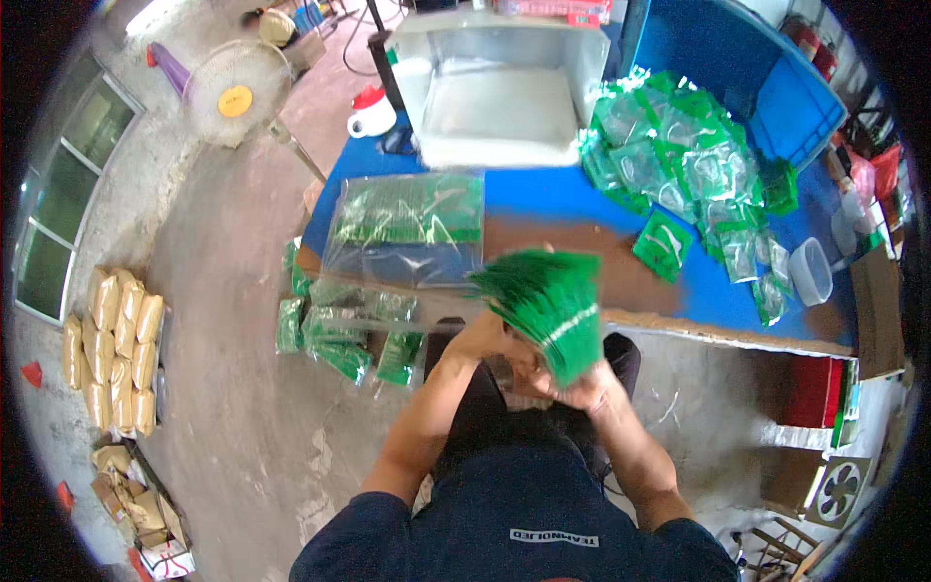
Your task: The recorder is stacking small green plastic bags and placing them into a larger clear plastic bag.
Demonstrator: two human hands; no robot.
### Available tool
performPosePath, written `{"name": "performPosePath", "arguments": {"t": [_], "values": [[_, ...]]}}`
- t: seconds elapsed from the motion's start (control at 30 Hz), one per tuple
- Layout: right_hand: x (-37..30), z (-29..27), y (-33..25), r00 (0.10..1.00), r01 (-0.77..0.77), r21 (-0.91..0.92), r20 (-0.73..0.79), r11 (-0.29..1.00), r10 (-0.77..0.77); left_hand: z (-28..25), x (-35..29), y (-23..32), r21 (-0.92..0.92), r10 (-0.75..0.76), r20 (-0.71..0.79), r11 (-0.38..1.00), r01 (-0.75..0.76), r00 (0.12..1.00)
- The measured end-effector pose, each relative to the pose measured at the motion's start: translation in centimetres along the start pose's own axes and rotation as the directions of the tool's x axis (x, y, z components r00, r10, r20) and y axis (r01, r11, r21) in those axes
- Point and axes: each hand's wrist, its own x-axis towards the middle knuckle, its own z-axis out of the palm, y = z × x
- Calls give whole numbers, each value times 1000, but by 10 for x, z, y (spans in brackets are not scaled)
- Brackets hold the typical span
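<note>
Maybe so none slip, the left hand point(486, 336) and right hand point(586, 390) hold a fanned stack of green packets point(561, 315) by the blue bench point(529, 197), at its near edge.

On the table point(529, 189), a container point(499, 112) stands at the back, a cup point(371, 118) to its left, a heap of packets point(684, 145) to its right. Nearer, at left, lies a bag point(407, 215) – and to the right of the heap, a bowl point(812, 272). Sacks point(121, 339) occupy the floor at far left.
</note>
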Motion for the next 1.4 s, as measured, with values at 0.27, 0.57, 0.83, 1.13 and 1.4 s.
{"name": "performPosePath", "arguments": {"t": [0.27, 0.57, 0.83, 1.13, 1.4], "values": [[11, 33, -32, 557, 160, -980, -8, 116, -830, 48, -5, 8, -670, -114, -369, 721, -179, 923], [31, 40, 1, 335, -257, -818, 424, -514, -842, 68, 31, 9, -695, -313, -501, 701, -160, 807], [28, 30, 2, 405, -250, -791, 439, -558, -802, 60, 21, -8, -716, -330, -495, 679, -162, 804], [15, 34, -41, 55, -172, -282, 954, -944, -295, 62, 31, -10, -890, -336, -329, 422, -171, 883], [8, 54, -62, 193, 49, -872, 487, -488, -852, 58, 37, -15, -923, -379, -244, 373, -94, 893]]}}
